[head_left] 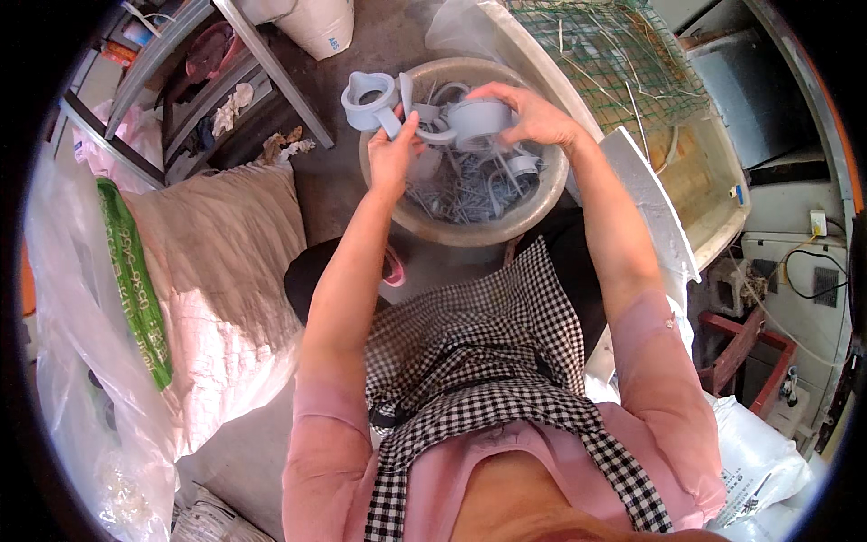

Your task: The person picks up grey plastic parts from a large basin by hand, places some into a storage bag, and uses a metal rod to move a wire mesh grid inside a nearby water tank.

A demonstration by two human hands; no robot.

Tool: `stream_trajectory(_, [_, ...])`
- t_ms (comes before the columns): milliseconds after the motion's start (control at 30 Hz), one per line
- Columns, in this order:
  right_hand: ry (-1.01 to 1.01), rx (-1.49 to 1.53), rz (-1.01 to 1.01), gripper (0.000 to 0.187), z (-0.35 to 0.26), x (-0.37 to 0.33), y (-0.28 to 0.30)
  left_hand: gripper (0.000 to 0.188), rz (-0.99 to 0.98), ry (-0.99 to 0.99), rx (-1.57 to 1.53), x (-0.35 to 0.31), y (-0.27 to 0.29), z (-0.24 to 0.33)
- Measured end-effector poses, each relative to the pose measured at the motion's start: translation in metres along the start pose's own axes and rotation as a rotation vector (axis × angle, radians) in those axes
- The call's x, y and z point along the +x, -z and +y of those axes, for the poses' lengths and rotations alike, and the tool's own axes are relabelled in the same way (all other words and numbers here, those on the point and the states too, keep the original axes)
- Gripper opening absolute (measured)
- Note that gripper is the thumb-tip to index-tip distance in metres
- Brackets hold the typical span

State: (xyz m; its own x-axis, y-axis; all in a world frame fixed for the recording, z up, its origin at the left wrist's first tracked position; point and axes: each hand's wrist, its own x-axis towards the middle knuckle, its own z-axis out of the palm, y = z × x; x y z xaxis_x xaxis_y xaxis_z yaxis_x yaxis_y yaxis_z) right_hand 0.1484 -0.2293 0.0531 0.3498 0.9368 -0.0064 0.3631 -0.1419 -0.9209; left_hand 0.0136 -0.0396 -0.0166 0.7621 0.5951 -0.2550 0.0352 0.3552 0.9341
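In front of me a round tan basin (535,210) holds many thin grey-blue plastic sprue pieces (465,194) and some rounded parts. My left hand (395,163) is closed around the handle of a grey-blue plastic ring with a pouring lip (363,117), above the basin's left rim. A second curved piece, also grey-blue, stands beside it at the fingertips; where it joins is unclear. Above the basin's middle, my right hand (535,113) grips a round, cup-like grey-blue plastic part (477,125) by its side. The two hands are apart, with the parts close together between them.
To the right stands a long pale tub (713,194) with green wire mesh (614,54) over its far end, and a white board (655,194) leans at its near side. Large woven sacks (221,298) and clear plastic bags fill the left. A metal frame (271,72) stands far left.
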Motion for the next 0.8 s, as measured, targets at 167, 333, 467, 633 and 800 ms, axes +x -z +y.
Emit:
stream_trajectory(167, [-0.015, 0.022, 0.004, 0.061, -0.003, 0.005, -0.009, 0.044, -0.006, -0.061, -0.060, -0.001, -0.004, 0.011])
stream_trajectory(333, [0.008, -0.116, 0.118, 0.043, 0.002, 0.015, -0.023, 0.043, 0.029, -0.236, -0.038, -0.004, -0.010, 0.017])
stream_trajectory(467, [0.021, -0.105, 0.273, 0.027, 0.003, 0.019, -0.031, 0.042, 0.072, -0.250, -0.053, -0.004, -0.011, 0.020])
stream_trajectory(633, [0.069, -0.009, 0.476, 0.033, 0.011, 0.026, -0.031, 0.042, 0.070, -0.241, -0.086, -0.008, -0.015, 0.025])
stream_trajectory(800, [-0.001, 0.215, 0.419, 0.032, -0.006, 0.020, -0.020, 0.040, 0.095, -0.261, -0.130, -0.006, -0.012, 0.024])
